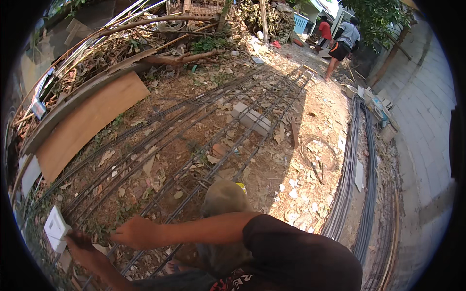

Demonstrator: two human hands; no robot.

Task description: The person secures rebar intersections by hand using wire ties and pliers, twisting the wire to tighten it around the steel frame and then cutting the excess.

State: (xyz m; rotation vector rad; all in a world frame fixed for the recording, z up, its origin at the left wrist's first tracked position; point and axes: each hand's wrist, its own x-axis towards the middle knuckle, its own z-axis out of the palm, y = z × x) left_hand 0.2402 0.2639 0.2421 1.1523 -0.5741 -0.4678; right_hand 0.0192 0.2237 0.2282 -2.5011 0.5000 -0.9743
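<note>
My left hand (80,240) is at the lower left, in shade against the right edge of a white slab-like piece (54,225) that a thin rod or wire crosses; its fingers look curled, but what they grip is unclear. My right hand (127,233) reaches across from the right with its fingers closed, a short way right of my left hand; what it holds is hidden. Both are over long steel bars (109,188) lying on leafy dirt. A tied rebar cage (236,144) runs away from me beside them, and my bent knee (224,198) rises at the lower middle.
A grey block (252,119) lies under the cage. Bundled bars (348,169) run beside a block wall (420,145) at right; a wire coil (315,155) lies nearby. A board (92,126) and branch pile flank the left. Two people (343,41) (324,31) are up the path.
</note>
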